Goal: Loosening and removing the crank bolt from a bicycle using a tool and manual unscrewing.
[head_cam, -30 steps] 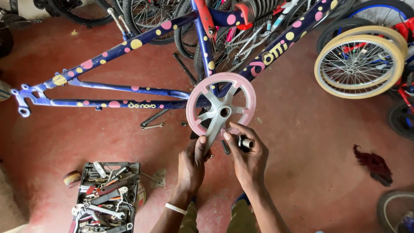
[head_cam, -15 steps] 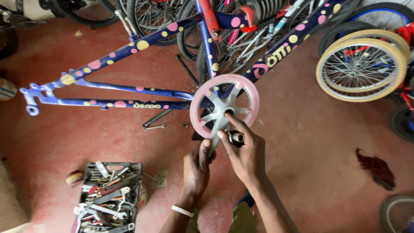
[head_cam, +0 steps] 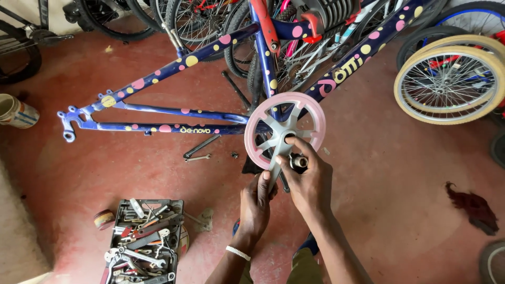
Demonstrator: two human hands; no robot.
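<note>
A blue bicycle frame (head_cam: 173,113) with pink and yellow dots lies across the red floor. At its bottom bracket sits a pink chainring guard with a grey spider (head_cam: 284,129). My right hand (head_cam: 309,179) is at the crank's centre, fingers on the hub, with a small silver cylindrical part (head_cam: 299,162) held in the palm. My left hand (head_cam: 256,202) grips the grey crank arm (head_cam: 274,171) just below the guard.
An open tool tray (head_cam: 144,242) full of wrenches lies at lower left, with a tape roll (head_cam: 104,219) beside it. Loose wrenches (head_cam: 200,150) lie under the frame. A cream-tyred wheel (head_cam: 447,84) stands at right, a dark rag (head_cam: 473,208) below it, a tin (head_cam: 16,111) at far left.
My view has shifted slightly. My right hand has moved up onto the crank's centre. My left hand keeps its hold on the crank arm.
</note>
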